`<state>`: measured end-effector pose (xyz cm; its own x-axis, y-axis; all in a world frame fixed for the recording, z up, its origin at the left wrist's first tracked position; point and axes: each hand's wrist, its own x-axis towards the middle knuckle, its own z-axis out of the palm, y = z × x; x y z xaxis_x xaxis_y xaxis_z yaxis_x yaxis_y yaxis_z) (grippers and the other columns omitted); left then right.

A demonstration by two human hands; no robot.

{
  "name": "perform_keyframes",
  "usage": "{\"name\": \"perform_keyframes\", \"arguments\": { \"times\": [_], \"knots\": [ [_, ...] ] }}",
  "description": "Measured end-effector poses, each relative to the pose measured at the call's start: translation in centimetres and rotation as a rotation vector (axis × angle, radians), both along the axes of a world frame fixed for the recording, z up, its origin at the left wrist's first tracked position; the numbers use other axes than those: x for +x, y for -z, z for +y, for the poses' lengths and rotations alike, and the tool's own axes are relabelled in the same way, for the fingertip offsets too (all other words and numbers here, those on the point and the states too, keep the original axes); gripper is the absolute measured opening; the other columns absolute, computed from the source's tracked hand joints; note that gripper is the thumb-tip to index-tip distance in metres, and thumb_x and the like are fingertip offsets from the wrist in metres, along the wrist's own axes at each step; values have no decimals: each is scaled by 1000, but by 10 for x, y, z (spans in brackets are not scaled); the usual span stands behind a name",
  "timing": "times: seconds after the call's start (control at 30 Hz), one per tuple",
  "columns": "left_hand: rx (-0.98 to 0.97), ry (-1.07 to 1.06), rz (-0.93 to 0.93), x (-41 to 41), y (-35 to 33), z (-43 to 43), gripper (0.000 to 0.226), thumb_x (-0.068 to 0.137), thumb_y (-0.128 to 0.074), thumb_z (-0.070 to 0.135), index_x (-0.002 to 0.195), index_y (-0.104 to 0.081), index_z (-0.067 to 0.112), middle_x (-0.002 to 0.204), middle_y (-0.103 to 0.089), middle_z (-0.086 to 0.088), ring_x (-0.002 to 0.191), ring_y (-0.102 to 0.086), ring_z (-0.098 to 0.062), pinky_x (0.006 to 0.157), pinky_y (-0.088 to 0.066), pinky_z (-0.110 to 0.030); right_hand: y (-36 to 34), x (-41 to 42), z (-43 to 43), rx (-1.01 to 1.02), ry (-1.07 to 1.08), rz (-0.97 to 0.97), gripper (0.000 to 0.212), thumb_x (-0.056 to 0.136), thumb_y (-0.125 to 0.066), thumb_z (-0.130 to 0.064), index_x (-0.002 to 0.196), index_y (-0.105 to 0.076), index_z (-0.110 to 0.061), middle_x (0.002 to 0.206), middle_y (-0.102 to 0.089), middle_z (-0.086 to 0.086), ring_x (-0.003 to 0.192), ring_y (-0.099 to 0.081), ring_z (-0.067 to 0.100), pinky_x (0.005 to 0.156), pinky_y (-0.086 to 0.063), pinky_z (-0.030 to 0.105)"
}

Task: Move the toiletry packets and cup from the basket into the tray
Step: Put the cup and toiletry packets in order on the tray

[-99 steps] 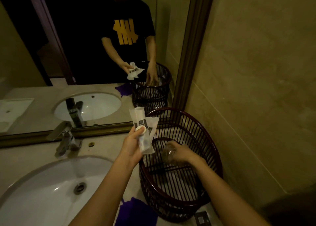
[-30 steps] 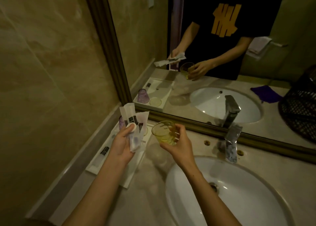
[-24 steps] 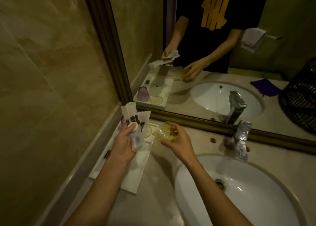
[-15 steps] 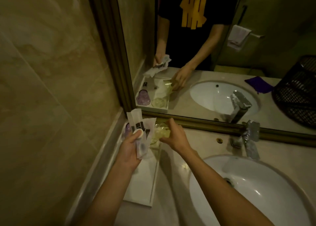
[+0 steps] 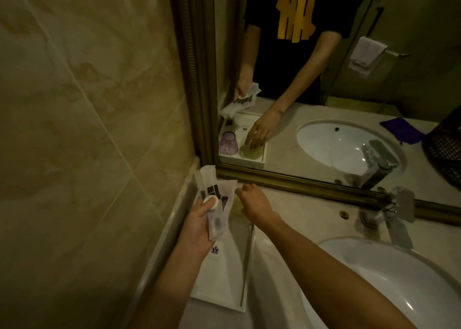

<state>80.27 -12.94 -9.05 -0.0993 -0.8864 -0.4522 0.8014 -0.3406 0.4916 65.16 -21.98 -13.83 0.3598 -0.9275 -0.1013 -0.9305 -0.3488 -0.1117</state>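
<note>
Far left is taken up by a polished marble-look wall (image 5: pixel 87 129) with diagonal tile seams. A white rectangular tray (image 5: pixel 224 278) with a low raised rim is seen against that wall on the stone counter (image 5: pixel 299 204); a small purple crest logo (image 5: pixel 215 250) is printed on its floor. Above the tray's far end, the left hand (image 5: pixel 197 225) is closed around a fanned bundle of toiletry packets (image 5: pixel 214 191): thin, flat, translucent white sachets with dark printed bands, at least three counted, plus one small white round disc (image 5: pixel 210 200) pinned under the thumb. Just beside them, the right hand (image 5: pixel 252 202) is held palm down with fingers loosely curled over a yellowish transparent cup (image 5: pixel 235 210), mostly hidden; in the mirror (image 5: pixel 324 79) reflection the cup is shown standing in the tray's far end next to one purple cup (image 5: pixel 228 143), with fingertips on its rim. Whether it is gripped or only touched cannot be told. To the right, one glossy white oval sink (image 5: pixel 399 278) and one chrome tap (image 5: pixel 396 216) are seen. A dark slatted basket (image 5: pixel 446 149) is visible only as a reflection at far right.
</note>
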Motion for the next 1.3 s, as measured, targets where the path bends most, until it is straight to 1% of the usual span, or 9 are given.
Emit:
{"name": "perform_keyframes", "arguments": {
  "times": [0.17, 0.27, 0.37, 0.5, 0.6, 0.83, 1.0, 1.17, 1.3],
  "knots": [
    [3, -11, -26, -1, 3, -4, 58, 89, -55, 8, 147, -46, 11, 148, -48, -24, 137, -45, -40, 116, -31, -56, 14, 0, -4, 61, -32, -31, 67, 86, -72, -11, 147, -47, -17, 151, -43, 13, 139, -37, 32, 113, -38, 41],
    [-6, -23, -12, -4, 2, -4, 59, 90, -55, 7, 147, -46, 13, 146, -51, -22, 133, -50, -39, 108, -42, -53, 20, -3, -4, 57, -12, -109, 77, 83, -77, -16, 151, -41, -24, 160, -33, 11, 148, -27, 33, 116, -36, 47],
    [-8, -22, 4, -6, -1, -5, 57, 92, -54, 8, 148, -46, 14, 145, -52, -22, 128, -55, -38, 95, -54, -49, 17, -14, -1, 28, 122, -325, 83, 74, -86, -23, 147, -45, -22, 154, -41, 11, 141, -37, 34, 111, -41, 46],
    [21, -12, 56, -6, -1, -3, 48, 97, -49, 4, 145, -48, 12, 143, -54, -23, 112, -68, -35, 79, -60, -47, -24, -27, 17, -208, 374, -753, 41, 84, -76, -17, 123, -65, -16, 125, -61, 5, 120, -52, 24, 101, -44, 34],
    [-8, -34, 10, -9, 2, -3, 54, 93, -58, 5, 146, -46, 8, 147, -48, -27, 126, -57, -39, 93, -55, -49, -70, -21, 41, -315, 186, -873, 17, 84, -76, -18, 100, -70, -20, 100, -63, -9, 102, -53, 13, 85, -40, 18],
    [11, -31, 50, -15, 0, 6, 47, 97, -54, 8, 143, -48, 2, 137, -56, -28, 115, -64, -35, 81, -59, -43, -81, -7, 61, -65, -70, -560, 34, 78, -75, -49, 101, -61, -28, 109, -63, -14, 114, -41, 11, 85, -36, 37],
    [37, 20, 99, -19, -12, 13, 31, 103, -45, 21, 121, -61, 3, 100, -73, -18, 88, -74, -28, 69, -62, -36, -87, -7, 71, -90, -108, -492, 34, 78, -76, -49, 93, -53, -28, 105, -58, -14, 114, -41, 12, 80, -29, 36],
    [74, 46, 123, -18, -5, 16, 49, 103, -42, 37, 138, -54, 5, 118, -67, -19, 110, -64, -30, 100, -46, -40, -93, -7, 81, -146, -186, -407, 29, 82, -73, -42, 96, -52, -26, 102, -63, -9, 114, -45, 15, 83, -33, 38],
    [59, 67, 69, -20, -2, 18, 40, 105, -38, 33, 118, -66, 7, 104, -75, -17, 93, -74, -27, 98, -49, -40, -92, -7, 85, -196, -211, -378, 30, 84, -65, -45, 109, -56, -33, 111, -63, -15, 112, -45, 14, 81, -32, 36]
  ]
}}
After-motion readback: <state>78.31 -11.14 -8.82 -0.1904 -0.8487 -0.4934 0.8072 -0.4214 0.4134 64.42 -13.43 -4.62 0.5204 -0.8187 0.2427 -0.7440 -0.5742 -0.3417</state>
